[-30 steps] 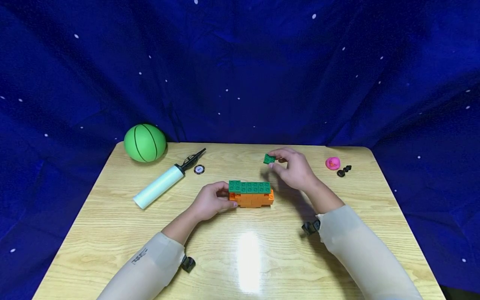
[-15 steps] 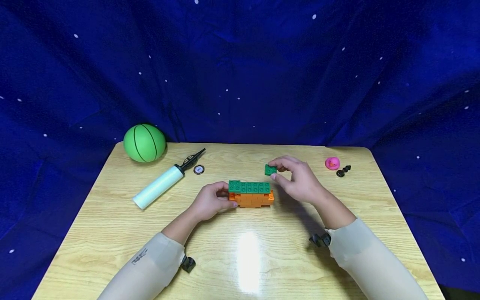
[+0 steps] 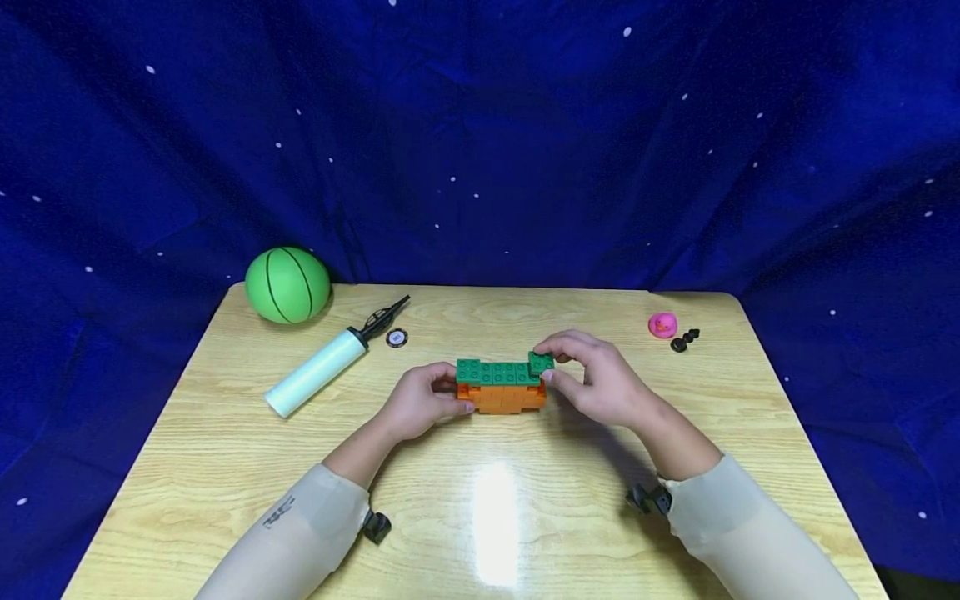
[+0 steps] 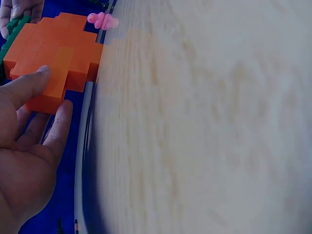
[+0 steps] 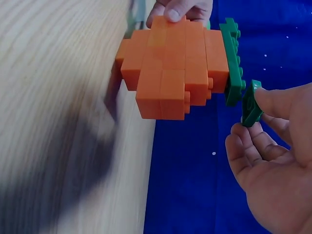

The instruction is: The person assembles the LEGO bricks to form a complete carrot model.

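An orange brick build (image 3: 504,401), stepped at its sides, stands upright on the table with a row of green bricks (image 3: 498,373) along its top. My left hand (image 3: 418,404) grips its left end, thumb in front and fingers behind. Between thumb and fingers my right hand (image 3: 600,379) pinches a small green brick (image 3: 541,363), which overlaps the right end of the green row in the head view. In the right wrist view a narrow gap shows between that pinched brick (image 5: 251,104) and the green row (image 5: 232,63). Another green brick (image 3: 468,371) sits raised at the row's left end.
On the wooden table (image 3: 420,517), a green ball (image 3: 288,285), a hand pump (image 3: 318,372) and a round chip (image 3: 397,337) lie at the left. A pink toy (image 3: 663,325) and a small black piece (image 3: 684,340) lie at the back right. A blue curtain (image 3: 480,150) hangs behind.
My right hand has brought the pinched green brick toward me, from behind the build to the right end of its green row. My left hand has kept its grip in place.
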